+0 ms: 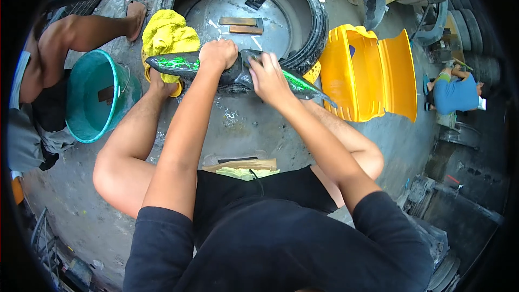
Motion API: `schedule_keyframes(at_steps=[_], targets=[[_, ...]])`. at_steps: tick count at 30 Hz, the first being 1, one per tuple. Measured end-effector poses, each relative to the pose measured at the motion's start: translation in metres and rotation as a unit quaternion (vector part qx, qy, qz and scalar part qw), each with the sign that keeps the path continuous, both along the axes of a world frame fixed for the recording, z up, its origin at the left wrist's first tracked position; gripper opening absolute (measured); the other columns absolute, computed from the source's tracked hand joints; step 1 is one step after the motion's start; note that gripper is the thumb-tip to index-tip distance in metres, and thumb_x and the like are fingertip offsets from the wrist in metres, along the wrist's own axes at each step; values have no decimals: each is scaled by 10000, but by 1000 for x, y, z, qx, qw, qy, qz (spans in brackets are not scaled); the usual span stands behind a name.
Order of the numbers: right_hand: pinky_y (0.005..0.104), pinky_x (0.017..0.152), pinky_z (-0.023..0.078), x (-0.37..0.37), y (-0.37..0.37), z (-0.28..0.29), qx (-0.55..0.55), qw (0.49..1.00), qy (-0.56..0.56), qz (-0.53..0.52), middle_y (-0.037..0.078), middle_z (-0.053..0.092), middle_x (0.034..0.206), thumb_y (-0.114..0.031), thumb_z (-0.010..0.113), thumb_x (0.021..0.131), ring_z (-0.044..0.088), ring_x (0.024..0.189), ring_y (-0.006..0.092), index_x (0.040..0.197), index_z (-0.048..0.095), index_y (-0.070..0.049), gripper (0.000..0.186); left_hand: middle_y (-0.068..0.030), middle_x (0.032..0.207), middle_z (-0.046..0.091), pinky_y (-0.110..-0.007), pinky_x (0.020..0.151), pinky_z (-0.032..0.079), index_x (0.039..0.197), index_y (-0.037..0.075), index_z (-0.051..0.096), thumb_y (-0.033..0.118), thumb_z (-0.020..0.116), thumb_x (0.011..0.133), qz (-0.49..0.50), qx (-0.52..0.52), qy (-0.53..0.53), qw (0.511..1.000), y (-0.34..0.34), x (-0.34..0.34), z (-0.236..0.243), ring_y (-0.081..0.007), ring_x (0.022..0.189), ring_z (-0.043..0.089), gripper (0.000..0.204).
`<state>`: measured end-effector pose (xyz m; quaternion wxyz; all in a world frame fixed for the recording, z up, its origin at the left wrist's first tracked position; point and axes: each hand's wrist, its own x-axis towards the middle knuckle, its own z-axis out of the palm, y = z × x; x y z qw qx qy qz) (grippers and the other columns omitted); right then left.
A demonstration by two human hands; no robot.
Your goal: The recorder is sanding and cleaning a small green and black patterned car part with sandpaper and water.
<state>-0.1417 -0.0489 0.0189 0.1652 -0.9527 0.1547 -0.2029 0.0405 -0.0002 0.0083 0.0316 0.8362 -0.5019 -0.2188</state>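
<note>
Black panel with green markings (243, 75) is held over the near side of the tire (320, 30), clasped near its middle by the left hand (218, 54); bent fingers of the right hand (268, 78) are set against it, anything pinched there cannot be told (blur). Judged light, stiff, slippery if wet; best gripped mid-length, tapered ends spared.

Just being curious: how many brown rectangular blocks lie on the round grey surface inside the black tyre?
2: one brown rectangular block, and a second brown block slightly nearer, both on the round grey surface. More may be hidden behind the left hand.
</note>
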Motion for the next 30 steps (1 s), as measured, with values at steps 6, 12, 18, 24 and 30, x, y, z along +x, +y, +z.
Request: schedule_keyframes(at_steps=[6, 12, 18, 24, 30], targets=[[431, 838, 463, 12, 16, -3, 16, 1000, 12, -21, 198, 513, 1004, -64, 621, 809, 497, 989, 363, 1080, 641, 33, 288, -211, 1120, 660, -461, 932, 492, 1032, 14, 692, 323, 325, 973, 16, -6, 3, 1000, 5, 3, -11, -359, 1041, 643, 484], [430, 821, 470, 20, -6, 1, -40, 997, 54, -34, 179, 520, 1003, -90, 630, 792, 509, 997, 347, 1085, 653, 14, 312, -184, 1170, 655, -422, 945, 496, 1079, 36, 696, 215, 377, 921, 5, 18, 10, 1000, -6, -6, 9, -321, 1082, 643, 399], [432, 831, 463, -8, 24, -5, -10, 998, 36, -43, 182, 525, 1016, -79, 635, 789, 503, 992, 355, 1082, 655, 12, 308, -178, 1197, 645, -416, 948, 496, 1103, 17, 680, 198, 371, 919, 15, 42, -2, 999, 13, 4, 13, -314, 1101, 635, 403], [436, 830, 460, 7, -4, -9, -8, 998, 8, -65, 179, 523, 1012, -77, 651, 787, 497, 976, 357, 1077, 653, 7, 302, -186, 1190, 646, -417, 951, 494, 1114, 34, 679, 221, 354, 936, 16, 24, 12, 1000, -8, -9, 4, -316, 1097, 637, 416], [430, 839, 453, -35, 30, -5, 45, 998, -28, -45, 173, 533, 1025, -54, 659, 790, 500, 972, 346, 1124, 643, -2, 338, -180, 1196, 645, -422, 955, 489, 1121, 33, 677, 245, 351, 943, 15, 55, -8, 998, -2, -2, 3, -320, 1107, 631, 427]])
